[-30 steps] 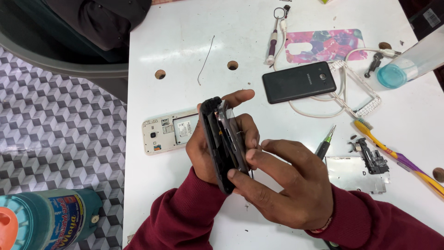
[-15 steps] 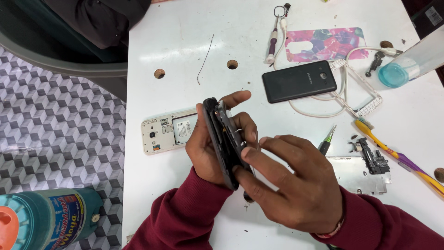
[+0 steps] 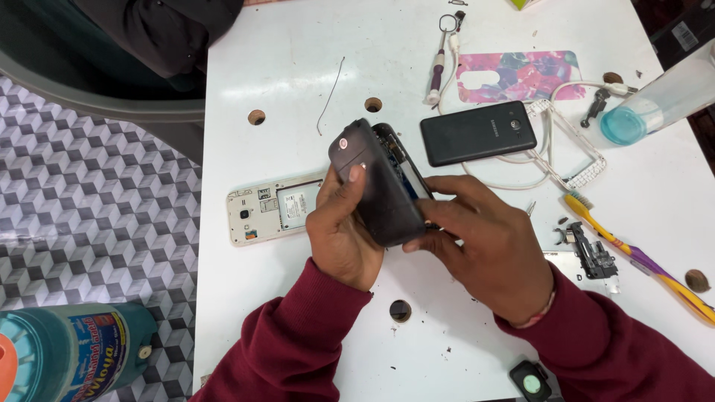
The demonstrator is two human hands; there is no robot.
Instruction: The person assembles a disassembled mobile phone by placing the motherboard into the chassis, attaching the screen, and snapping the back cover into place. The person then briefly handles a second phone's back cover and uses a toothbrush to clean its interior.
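Note:
Both my hands hold a dark phone (image 3: 380, 186) tilted above the white table (image 3: 283, 67), its black back cover facing me. My left hand (image 3: 339, 231) grips the cover from the left, thumb pressed on it. My right hand (image 3: 484, 246) grips the phone's right edge, where the inner frame shows along the seam. A white phone (image 3: 268, 212) with its back off and battery bay bare lies flat just left of my left hand.
A black phone (image 3: 477, 132) lies at the back, with a floral case (image 3: 518, 74), white cable (image 3: 555, 138), a tool (image 3: 436, 74) and a clear bottle (image 3: 655, 104). A toothbrush (image 3: 633, 257) and small metal parts (image 3: 588, 249) lie right. Another bottle (image 3: 74, 353) stands on the patterned floor.
The phone has turned in my hands: before it stood edge-on, now its black back cover faces up. My right hand has slid down along its right edge.

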